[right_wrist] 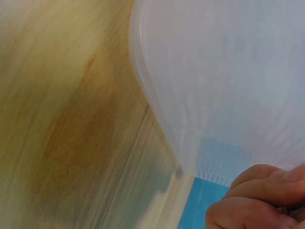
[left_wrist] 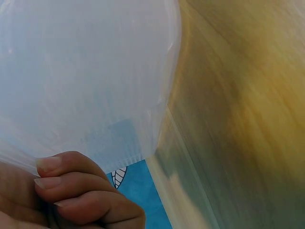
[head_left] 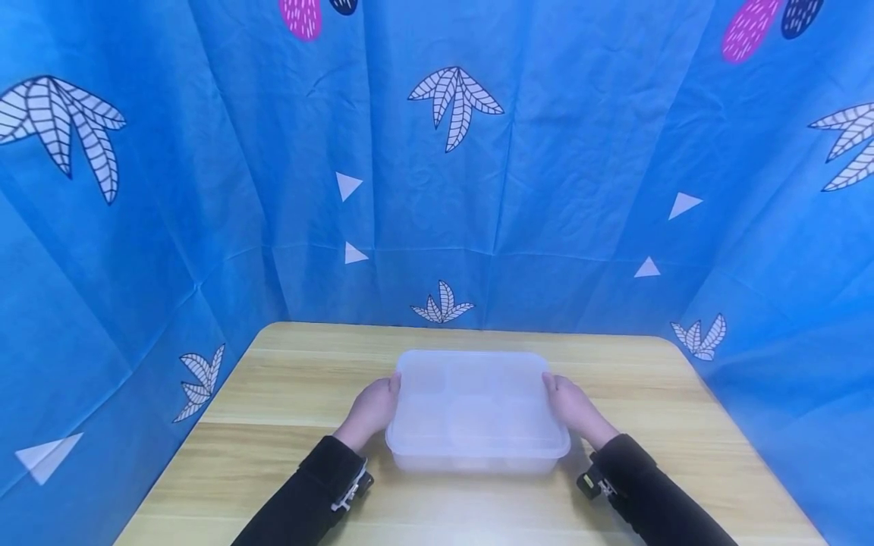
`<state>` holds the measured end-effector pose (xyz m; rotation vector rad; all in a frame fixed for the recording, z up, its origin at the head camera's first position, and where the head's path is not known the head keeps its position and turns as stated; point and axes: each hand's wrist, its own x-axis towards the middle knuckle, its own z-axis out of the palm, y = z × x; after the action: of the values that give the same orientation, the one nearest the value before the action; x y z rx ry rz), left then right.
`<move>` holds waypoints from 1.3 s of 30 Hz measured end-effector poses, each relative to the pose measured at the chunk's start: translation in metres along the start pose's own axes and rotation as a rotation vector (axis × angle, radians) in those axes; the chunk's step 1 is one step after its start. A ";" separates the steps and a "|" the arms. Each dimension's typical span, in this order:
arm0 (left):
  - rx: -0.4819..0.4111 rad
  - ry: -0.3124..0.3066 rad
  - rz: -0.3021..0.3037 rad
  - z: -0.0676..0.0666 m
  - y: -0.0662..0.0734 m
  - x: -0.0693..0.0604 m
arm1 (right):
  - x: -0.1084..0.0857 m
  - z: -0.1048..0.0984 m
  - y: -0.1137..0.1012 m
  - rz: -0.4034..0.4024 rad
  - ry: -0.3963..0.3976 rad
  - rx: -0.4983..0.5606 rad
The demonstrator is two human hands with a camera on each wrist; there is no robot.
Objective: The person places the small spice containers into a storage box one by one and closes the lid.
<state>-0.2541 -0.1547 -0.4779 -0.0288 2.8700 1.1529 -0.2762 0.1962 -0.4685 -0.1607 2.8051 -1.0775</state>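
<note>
A translucent white plastic food container (head_left: 478,409) with a lid is held between both hands at the middle of the table, its compartments faintly showing through the lid. My left hand (head_left: 375,406) grips its left side, thumb up at the rim. On the opposite side my right hand (head_left: 573,406) grips the rim the same way. Curled fingers (left_wrist: 81,186) of the left hand appear beside the container wall (left_wrist: 86,86) in the left wrist view. The right wrist view shows bent fingers (right_wrist: 257,195) at the edge of the container (right_wrist: 228,86).
The light wood-grain table (head_left: 287,425) has rounded far corners. A blue curtain (head_left: 580,189) printed with white leaves and triangles hangs behind it and along both sides. Dark sleeves with wrist-worn cameras (head_left: 351,489) lie over the near part of the table.
</note>
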 end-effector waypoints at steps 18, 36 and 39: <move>0.009 0.003 -0.005 -0.002 0.002 -0.004 | -0.002 0.003 -0.002 0.021 0.009 -0.039; 0.001 0.067 -0.062 -0.001 0.001 -0.004 | 0.002 -0.010 -0.010 0.045 -0.045 -0.127; 0.015 0.077 -0.058 -0.003 0.002 -0.009 | 0.003 -0.014 -0.012 0.066 -0.057 -0.110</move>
<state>-0.2457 -0.1559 -0.4738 -0.1583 2.9223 1.1441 -0.2810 0.1962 -0.4501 -0.1070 2.7982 -0.8910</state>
